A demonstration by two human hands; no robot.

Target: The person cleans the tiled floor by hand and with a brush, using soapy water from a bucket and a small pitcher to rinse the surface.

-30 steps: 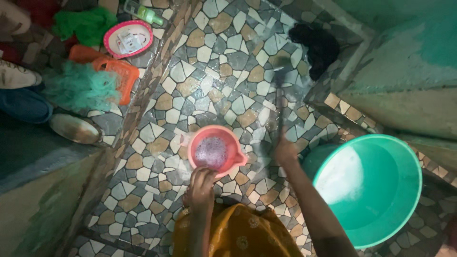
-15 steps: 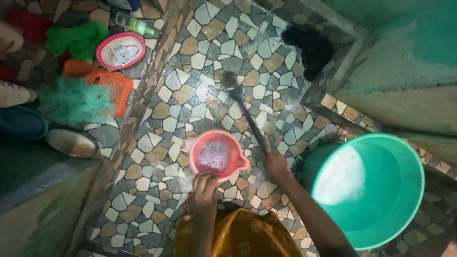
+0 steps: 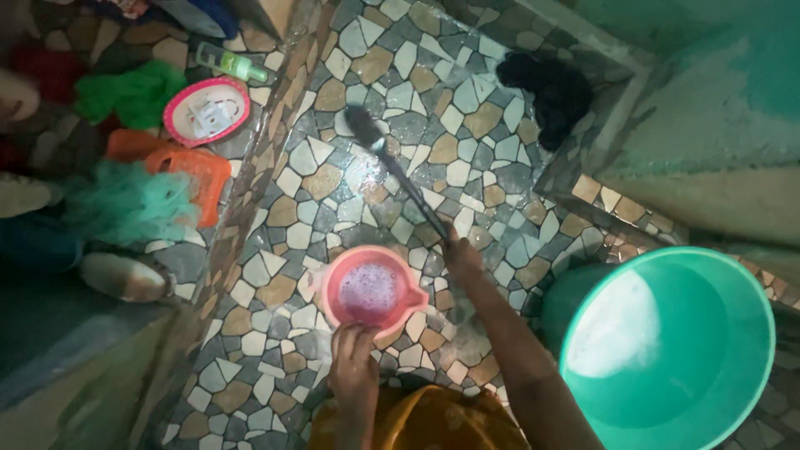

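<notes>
My left hand grips the near rim of a pink jug that holds foamy, soapy water, low over the wet mosaic stone floor. My right hand is closed around the handle of a long dark scrubbing brush. The brush head rests on the floor up and to the left of that hand, near the raised ledge. The jug sits just left of my right hand.
A large green tub with sudsy water stands at the right. A dark cloth lies in the far corner. On the left ledge are a pink soap dish, a green bottle, an orange basket and teal netting.
The brush has swept across the floor from the right to the left, its head now near the ledge. The pink jug has stayed in my left hand, almost still.
</notes>
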